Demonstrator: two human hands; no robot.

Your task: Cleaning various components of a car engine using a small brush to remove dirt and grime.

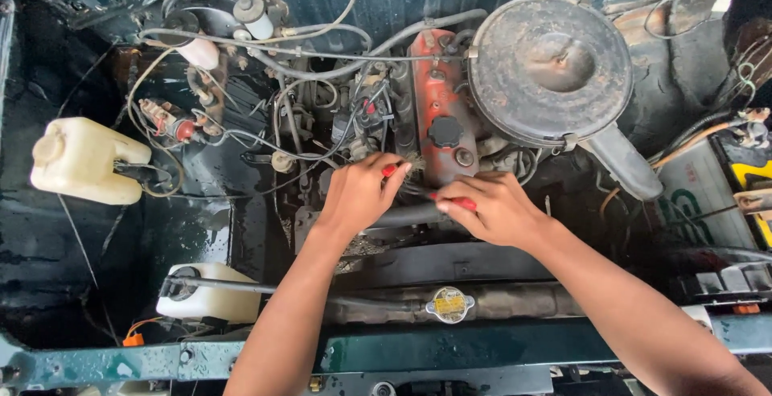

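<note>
Both hands meet at the middle of the head view, over an open engine bay. Left hand (359,193) is curled shut around a red-handled tool (389,170), its handle end poking out at one o'clock from the knuckles. Right hand (492,209) is likewise closed, fingers pinched on a second red grip (455,201) at its nine o'clock edge. Between and just beneath them runs a black hose (406,216), which both hands touch or nearly touch; whether the two red grips belong to one pliers-like tool cannot be told. The hose appears still attached, so by my judgement the work on it is under way, not finished. At twelve o'clock from the hands sits the orange valve cover (438,106), with the round rusty air cleaner (551,66) at one o'clock. A brass radiator cap (450,305) lies at six o'clock, and a white reservoir (80,160) far off at nine.
</note>
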